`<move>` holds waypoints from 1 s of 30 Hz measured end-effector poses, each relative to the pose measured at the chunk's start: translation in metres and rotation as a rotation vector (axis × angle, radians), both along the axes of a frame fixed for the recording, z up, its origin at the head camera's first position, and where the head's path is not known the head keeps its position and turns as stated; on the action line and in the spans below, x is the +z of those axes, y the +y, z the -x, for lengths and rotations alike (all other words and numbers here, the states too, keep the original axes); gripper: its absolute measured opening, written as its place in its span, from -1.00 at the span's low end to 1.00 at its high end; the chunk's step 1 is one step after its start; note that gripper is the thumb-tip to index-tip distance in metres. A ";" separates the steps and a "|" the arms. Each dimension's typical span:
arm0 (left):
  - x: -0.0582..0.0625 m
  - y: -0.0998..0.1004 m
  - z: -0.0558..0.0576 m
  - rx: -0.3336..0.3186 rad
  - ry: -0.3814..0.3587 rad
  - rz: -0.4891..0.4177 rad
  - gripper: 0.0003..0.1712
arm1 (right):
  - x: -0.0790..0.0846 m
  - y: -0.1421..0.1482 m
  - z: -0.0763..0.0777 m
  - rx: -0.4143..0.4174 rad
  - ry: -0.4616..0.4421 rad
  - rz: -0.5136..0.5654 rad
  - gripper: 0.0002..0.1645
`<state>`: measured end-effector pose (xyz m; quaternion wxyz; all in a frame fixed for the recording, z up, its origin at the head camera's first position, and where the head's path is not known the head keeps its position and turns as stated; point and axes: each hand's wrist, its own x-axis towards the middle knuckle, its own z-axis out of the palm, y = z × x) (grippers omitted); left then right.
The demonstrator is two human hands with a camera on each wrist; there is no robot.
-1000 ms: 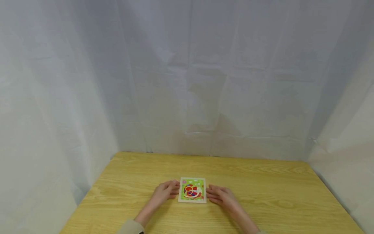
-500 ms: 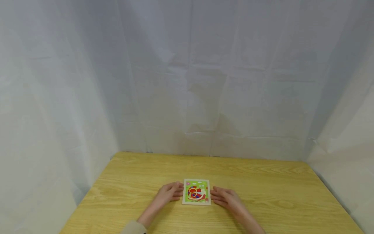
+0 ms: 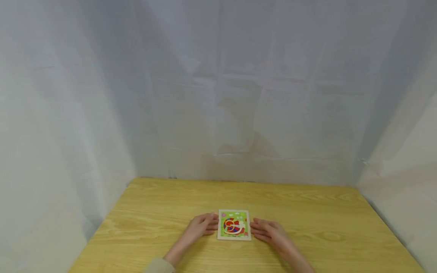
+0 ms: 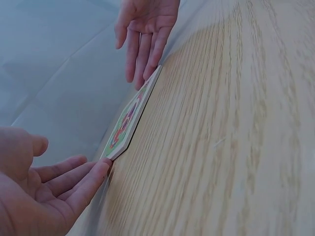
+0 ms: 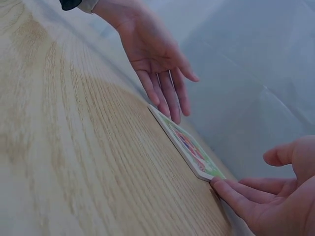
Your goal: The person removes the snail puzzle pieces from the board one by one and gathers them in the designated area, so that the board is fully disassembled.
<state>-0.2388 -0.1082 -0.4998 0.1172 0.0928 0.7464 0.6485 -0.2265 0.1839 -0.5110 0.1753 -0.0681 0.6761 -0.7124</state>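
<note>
A small square wooden puzzle board (image 3: pixel 234 225) with a pale frame and a snail picture on green lies flat on the table. At its left edge is my left hand (image 3: pixel 202 226), fingers extended, fingertips touching the frame in the left wrist view. On the opposite side my right hand (image 3: pixel 272 232) lies with straight fingers, and the right wrist view shows its fingertips against the board's edge (image 5: pixel 199 174). Both palms face inward with the board between them. Neither hand curls round anything.
The wood-grain table (image 3: pixel 164 201) stretches out on all sides of the board. White sheeting (image 3: pixel 246 113) hangs behind it and along the left and right sides. A light sleeve (image 3: pixel 159 265) covers the left forearm.
The board has slid to the right and slightly nearer across the table, with both hands moving along at its sides. Their straight-fingered pose looks the same.
</note>
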 end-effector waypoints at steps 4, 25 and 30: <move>-0.001 0.005 0.000 0.000 -0.002 -0.003 -0.41 | 0.000 0.005 -0.002 0.001 0.013 -0.005 -0.30; -0.002 0.028 -0.001 -0.023 -0.013 -0.054 -0.37 | 0.001 0.028 -0.008 -0.010 0.007 -0.027 -0.27; -0.002 0.030 -0.003 -0.021 -0.018 -0.049 -0.39 | 0.002 0.032 -0.010 -0.007 0.008 -0.025 -0.26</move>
